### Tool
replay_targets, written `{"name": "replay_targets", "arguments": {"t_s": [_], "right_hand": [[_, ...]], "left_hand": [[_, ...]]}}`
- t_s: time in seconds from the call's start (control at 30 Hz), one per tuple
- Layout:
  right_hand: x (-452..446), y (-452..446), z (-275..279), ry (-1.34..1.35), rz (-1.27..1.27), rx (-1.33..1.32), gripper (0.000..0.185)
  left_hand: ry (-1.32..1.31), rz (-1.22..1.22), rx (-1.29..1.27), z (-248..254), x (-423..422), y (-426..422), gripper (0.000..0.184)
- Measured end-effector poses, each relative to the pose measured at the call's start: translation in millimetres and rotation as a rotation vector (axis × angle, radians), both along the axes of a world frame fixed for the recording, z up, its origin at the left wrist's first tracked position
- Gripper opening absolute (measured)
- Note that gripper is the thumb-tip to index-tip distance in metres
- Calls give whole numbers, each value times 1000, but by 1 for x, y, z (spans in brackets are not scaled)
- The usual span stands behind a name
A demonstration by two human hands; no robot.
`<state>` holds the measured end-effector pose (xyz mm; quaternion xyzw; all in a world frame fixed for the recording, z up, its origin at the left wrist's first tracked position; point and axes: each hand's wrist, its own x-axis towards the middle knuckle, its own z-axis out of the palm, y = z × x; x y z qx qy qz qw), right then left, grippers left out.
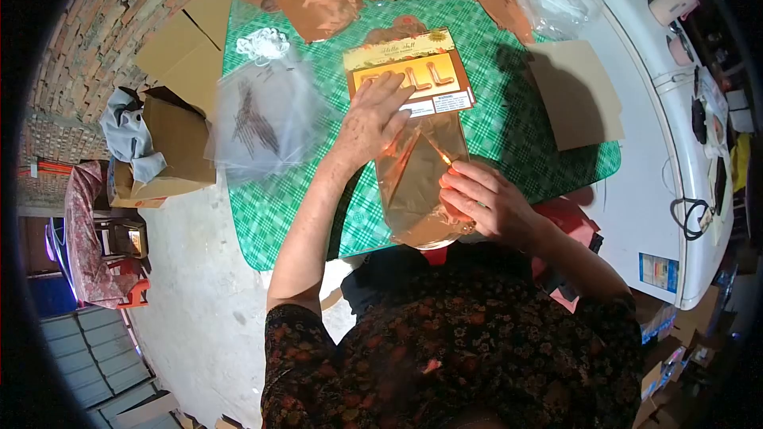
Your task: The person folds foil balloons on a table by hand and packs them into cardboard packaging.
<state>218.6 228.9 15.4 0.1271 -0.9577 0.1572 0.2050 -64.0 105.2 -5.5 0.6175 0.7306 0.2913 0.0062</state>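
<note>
Left hand (pixel 367 123): flat, thumb apart, fingers over printed card (pixel 433 66). Right hand (pixel 494 205): fingers curled on foil (pixel 404 179) at the green tablecloth's (pixel 362 221) near edge; I cannot confirm a pinch.

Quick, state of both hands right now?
Left hand: open, laid over the printed card.
Right hand: fingers curled at the copper-colored foil's right side; whether gripping can't be told.
</note>
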Motion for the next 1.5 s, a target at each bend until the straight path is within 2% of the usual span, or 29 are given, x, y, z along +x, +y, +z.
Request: {"name": "replay_targets", "arguments": {"t_s": [0.3, 0.37, 0.5, 0.57, 0.67, 0.7, 0.77, 0.8, 0.83, 0.93, 0.97, 1.0, 1.07, 1.1, 1.2, 1.23, 1.27, 1.37, 1.43, 1.5], "right_hand": [[-13, 14, 5, 17, 81, 15, 35], [-19, 14, 12, 94, 77, -48, 31], [-41, 25, 27, 206, 106, -251, 25], [-55, 35, 49, 127, 76, -408, 18], [-82, 49, 74, -28, -48, -647, 12], [-96, 58, 78, -69, -86, -713, 14], [-128, 85, 73, -102, -125, -749, 18], [-146, 103, 65, -92, -125, -719, 20], [-160, 113, 80, -257, -206, -571, 23], [-194, 141, 62, -302, -162, -838, 35], [-202, 147, 57, -393, -171, -1040, 35], [-207, 147, 55, -485, -180, -1243, 34], [-210, 149, 51, -541, -192, -1261, 36], [-214, 149, 48, -579, -215, -1266, 37], [-213, 138, 39, -544, -364, -1351, 44], [-209, 131, 41, -537, -368, -1384, 44], [-206, 128, 42, -529, -372, -1417, 43], [-200, 145, 28, -645, -278, -1204, 39], [-196, 146, 23, -619, -291, -1165, 36], [-196, 147, 20, -599, -303, -1158, 32]], "left_hand": [[-41, 2, -35, 0, -3, 0, 46], [-40, -3, -47, -1, -5, 0, 48], [-330, 33, -150, 26, 0, 0, 56], [-498, 32, -189, 33, -4, -2, 61], [-1011, -22, -111, 10, -23, 1, 67], [-1354, -23, -96, 12, -19, -7, 73], [-1155, 28, -194, 22, -28, -11, 78], [-1212, 52, -149, 18, -31, -10, 80], [-1269, 74, -102, 15, -33, -9, 82], [-1448, 18, 67, 19, -34, -5, 89], [-1512, -43, -21, 20, -40, -10, 86], [-1465, 8, 3, 25, -35, -9, 83], [-1368, 106, 52, 38, -17, -3, 79], [-1258, 187, 77, 34, -16, 0, 65], [-1119, 231, -29, 31, -21, 1, 51], [-1149, 244, 93, 30, -14, 7, 34], [-1158, 242, 91, 29, -16, 7, 31], [-1162, 238, 100, 21, -24, 12, 26], [-1133, 238, 131, 17, -27, 16, 27], [-1108, 283, 53, 24, -29, 15, 25]]}}
